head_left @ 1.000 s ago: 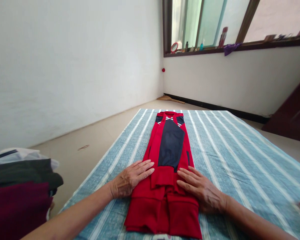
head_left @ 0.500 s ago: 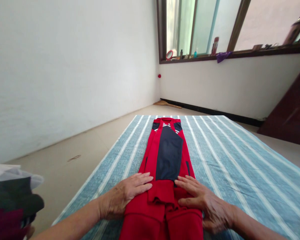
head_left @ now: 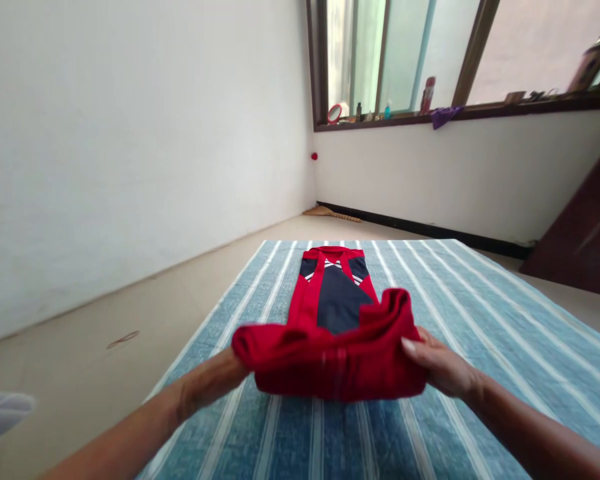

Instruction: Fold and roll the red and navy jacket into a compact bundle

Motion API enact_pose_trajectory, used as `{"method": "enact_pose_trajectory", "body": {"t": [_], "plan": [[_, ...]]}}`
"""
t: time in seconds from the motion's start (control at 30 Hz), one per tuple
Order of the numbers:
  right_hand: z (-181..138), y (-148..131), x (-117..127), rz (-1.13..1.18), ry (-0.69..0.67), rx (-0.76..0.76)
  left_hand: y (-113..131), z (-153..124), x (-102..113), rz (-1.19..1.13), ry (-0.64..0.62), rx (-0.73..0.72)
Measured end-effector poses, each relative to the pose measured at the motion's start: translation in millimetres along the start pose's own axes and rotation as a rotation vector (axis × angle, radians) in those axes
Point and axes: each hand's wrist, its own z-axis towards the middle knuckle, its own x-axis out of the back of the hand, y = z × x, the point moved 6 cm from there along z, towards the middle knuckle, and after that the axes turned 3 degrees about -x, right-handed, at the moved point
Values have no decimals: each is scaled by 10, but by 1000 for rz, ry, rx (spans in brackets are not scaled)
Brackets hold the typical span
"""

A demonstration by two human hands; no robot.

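Red garment [head_left: 336, 360] hem, raised between both hands

Red garment [head_left: 330, 360] with navy panel, seemingly white-striped collar; blue white-striped mat [head_left: 460, 313]

Our hands at each end of the garment on the mat

We hold the garment [head_left: 337, 333] on the mat [head_left: 480, 320], left hand [head_left: 230, 370] at its left end, right hand [head_left: 437, 363] at its right; its far part lies flat behind the lifted near part, the window sill [head_left: 455, 113] beyond.

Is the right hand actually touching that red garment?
Touching: the head view shows the right hand gripping the lifted hem of the red garment.
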Motion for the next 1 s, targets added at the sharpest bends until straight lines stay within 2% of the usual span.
{"method": "enact_pose_trajectory", "body": {"t": [0.03, 0.13, 0.17, 0.23, 0.33, 0.43, 0.53, 0.67, 0.8, 1.0], "plan": [[140, 16, 135, 94, 89, -14, 18, 149, -21, -58, -11, 27], [537, 145, 451, 343, 304, -95, -125, 521, -124, -448, 15, 261], [641, 198, 501, 399, 324, -115, -204, 595, -157, -525, 31, 332], [775, 309, 512, 475, 276, -160, -355, 661, -202, -620, 50, 418], [752, 444, 452, 522, 203, -197, -478, 601, -219, -663, 27, 422], [609, 477, 393, 500, 202, -174, -488, 478, -204, -605, 18, 398], [531, 429, 360, 478, 225, -129, -450, 440, -196, -582, 54, 373], [545, 406, 379, 507, 289, -126, -447, 533, -203, -615, 98, 326], [541, 527, 439, 551, 416, -208, -580, 583, -267, -689, 68, 402], [539, 606, 424, 605, 402, -223, -660, 539, -299, -755, 87, 448]]}}
